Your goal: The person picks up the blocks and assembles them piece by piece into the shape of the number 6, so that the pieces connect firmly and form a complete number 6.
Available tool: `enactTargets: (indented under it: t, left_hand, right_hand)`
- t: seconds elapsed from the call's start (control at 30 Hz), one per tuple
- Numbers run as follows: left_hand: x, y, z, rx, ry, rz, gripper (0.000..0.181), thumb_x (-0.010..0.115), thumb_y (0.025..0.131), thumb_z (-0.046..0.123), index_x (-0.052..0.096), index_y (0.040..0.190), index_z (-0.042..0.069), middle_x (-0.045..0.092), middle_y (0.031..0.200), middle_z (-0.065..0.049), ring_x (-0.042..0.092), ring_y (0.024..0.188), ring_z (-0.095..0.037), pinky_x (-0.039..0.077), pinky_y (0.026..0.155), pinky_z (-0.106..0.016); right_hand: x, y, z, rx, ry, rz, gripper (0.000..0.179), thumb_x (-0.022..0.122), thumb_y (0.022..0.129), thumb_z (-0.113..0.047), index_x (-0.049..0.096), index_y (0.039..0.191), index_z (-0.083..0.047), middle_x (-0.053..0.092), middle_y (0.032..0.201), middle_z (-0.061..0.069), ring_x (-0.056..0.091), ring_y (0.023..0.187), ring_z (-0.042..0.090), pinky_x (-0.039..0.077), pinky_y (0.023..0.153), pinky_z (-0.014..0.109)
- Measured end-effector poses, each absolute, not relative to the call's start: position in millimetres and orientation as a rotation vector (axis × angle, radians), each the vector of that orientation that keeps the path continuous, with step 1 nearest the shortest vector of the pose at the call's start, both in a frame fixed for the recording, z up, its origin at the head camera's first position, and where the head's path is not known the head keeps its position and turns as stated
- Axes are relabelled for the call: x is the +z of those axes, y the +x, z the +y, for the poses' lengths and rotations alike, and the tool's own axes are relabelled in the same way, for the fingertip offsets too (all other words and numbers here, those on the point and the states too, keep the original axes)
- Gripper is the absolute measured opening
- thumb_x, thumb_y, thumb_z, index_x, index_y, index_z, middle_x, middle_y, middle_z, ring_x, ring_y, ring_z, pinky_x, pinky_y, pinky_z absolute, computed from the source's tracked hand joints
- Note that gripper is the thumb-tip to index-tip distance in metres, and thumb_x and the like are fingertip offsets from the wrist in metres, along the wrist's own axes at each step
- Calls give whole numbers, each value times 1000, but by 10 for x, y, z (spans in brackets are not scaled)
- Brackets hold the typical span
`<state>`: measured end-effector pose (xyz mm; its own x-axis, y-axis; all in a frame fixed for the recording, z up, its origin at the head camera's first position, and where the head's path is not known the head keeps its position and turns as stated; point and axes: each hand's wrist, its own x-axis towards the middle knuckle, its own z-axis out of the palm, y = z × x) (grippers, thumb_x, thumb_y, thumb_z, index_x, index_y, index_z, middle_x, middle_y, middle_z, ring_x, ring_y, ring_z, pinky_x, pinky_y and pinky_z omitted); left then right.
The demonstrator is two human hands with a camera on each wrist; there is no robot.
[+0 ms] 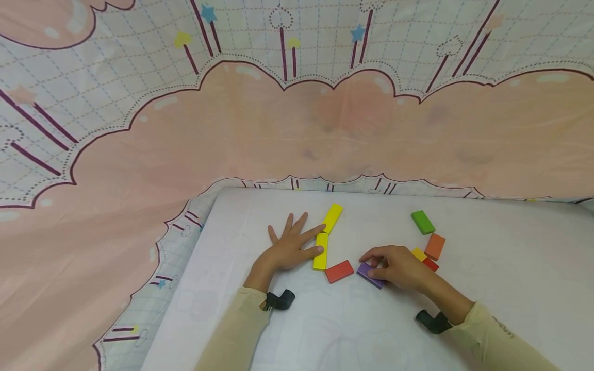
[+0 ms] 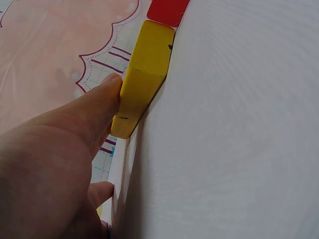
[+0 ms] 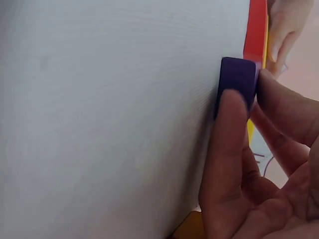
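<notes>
Left hand (image 1: 290, 248) is resting toward the left edge of the white table (image 1: 510, 263), fingers spread and released, grasping nothing. Its index finger is touching the far yellow block (image 1: 333, 217); its thumb is bearing against the side of the near yellow block (image 1: 320, 260), contact also showing in the left wrist view. The two yellow blocks are lying nearly end to end, the far one slanting toward the table's far edge. Right hand (image 1: 396, 265) is grasping the purple block (image 1: 364, 271), pinching it between thumb and fingers. The purple block is sitting well in from the far edge and well apart from the left edge, just beside the large red block (image 1: 340, 272), with a small gap showing between them. The large red block is lying with one corner at the near end of the near yellow block. Beyond the right hand, the green block (image 1: 423, 222) is lying closest to the far edge on that side, the orange block (image 1: 435, 246) just beside it. A third yellow block (image 1: 419, 254) and a small red patch (image 1: 431, 264) are showing partly behind the right hand; their full shapes are staying hidden. Patterned cloth (image 1: 325, 129) is hanging beyond the far edge. Black wrist cameras (image 1: 280, 300) are projecting from both sleeves (image 1: 234, 330).
</notes>
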<state>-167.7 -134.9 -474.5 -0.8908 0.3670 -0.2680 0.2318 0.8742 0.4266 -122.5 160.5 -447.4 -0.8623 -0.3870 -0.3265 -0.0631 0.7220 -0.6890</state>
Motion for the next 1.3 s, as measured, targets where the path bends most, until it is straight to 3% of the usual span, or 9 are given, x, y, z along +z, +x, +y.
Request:
enactTargets:
  t: [0.43, 1.3]
  left_hand:
    - [-4714, -1675, -1338, 554, 440, 2695, 64, 53, 98, 62, 32, 156, 50, 2, 175, -1, -13, 159, -37, -18, 110, -80]
    - [-4752, -1705, -1344, 543, 449, 2697, 64, 52, 97, 64, 31, 156, 52, 1, 175, 0, -14, 159, -36, -19, 110, -80]
  right_hand:
    - [-4446, -1256, 1771, -942, -435, 2395, 49, 83, 85, -20, 69, 133, -22, 62, 97, -3, 54, 85, 17, 48, 67, 24]
    - [-4471, -1297, 1791, -952, -497, 2370, 48, 82, 86, -21, 69, 132, -23, 58, 94, -1, 52, 88, 18, 45, 68, 24]
